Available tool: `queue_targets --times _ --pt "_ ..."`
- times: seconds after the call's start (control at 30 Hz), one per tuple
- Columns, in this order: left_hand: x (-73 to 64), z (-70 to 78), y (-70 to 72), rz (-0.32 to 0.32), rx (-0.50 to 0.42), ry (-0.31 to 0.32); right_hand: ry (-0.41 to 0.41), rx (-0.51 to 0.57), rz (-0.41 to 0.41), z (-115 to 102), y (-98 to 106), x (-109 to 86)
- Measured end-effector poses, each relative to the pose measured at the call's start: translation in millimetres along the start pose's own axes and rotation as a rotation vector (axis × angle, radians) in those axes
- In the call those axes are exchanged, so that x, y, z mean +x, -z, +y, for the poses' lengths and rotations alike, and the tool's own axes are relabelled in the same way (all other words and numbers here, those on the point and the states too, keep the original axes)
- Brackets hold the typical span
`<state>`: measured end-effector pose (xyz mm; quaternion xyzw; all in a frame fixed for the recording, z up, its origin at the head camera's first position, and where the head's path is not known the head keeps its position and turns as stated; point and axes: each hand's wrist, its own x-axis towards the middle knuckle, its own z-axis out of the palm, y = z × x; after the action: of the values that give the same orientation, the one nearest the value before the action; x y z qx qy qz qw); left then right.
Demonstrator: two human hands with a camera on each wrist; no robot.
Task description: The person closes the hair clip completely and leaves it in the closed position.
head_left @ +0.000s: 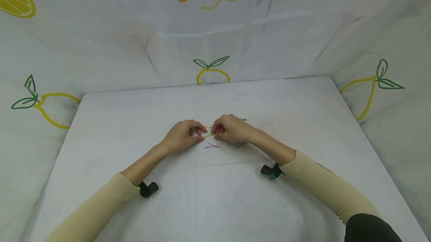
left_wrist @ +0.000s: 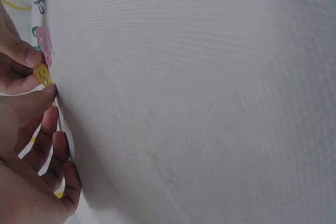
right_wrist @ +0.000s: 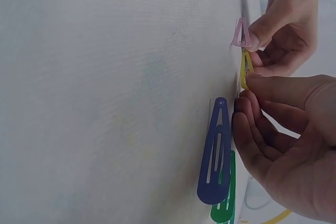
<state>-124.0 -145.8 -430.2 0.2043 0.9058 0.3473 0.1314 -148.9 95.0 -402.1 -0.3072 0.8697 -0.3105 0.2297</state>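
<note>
Both hands meet over the middle of the white table [head_left: 215, 197] at a yellow snap hair clip [right_wrist: 245, 71]. My left hand [head_left: 183, 136] pinches one end of it between thumb and fingers. The other end is pinched by my right hand [head_left: 232, 128], whose remaining fingers curl beneath. Just nearer than the hands lies a pink snap clip [head_left: 211, 146], its two parts looking spread apart. A blue snap clip [right_wrist: 215, 156] rests below the right hand, partly hidden in the head view. Behind that hand a green snap clip [head_left: 244, 119] shows only one end.
Beyond the yellow clip, a pale thin clip [head_left: 208, 125] is partly covered by the fingers. Black wrist cameras [head_left: 149, 189] hang under both beige sleeves [head_left: 323, 182]. A white lemon-print curtain [head_left: 118, 47] stands around the table's back and sides.
</note>
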Motion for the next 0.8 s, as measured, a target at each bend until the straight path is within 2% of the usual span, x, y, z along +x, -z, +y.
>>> queue_targets --times 0.17,0.57,0.8 --pt "-0.3 0.9 -0.5 0.005 -0.001 -0.004 0.012 0.001 0.009 1.3 -0.6 0.6" --pt "0.0 1.5 -2.0 0.009 0.013 0.032 0.012 0.009 0.004 0.2 -0.8 0.6" --pt "0.5 -0.7 -3.4 0.018 0.015 0.013 0.016 0.009 0.01 -0.5 -0.9 1.6"
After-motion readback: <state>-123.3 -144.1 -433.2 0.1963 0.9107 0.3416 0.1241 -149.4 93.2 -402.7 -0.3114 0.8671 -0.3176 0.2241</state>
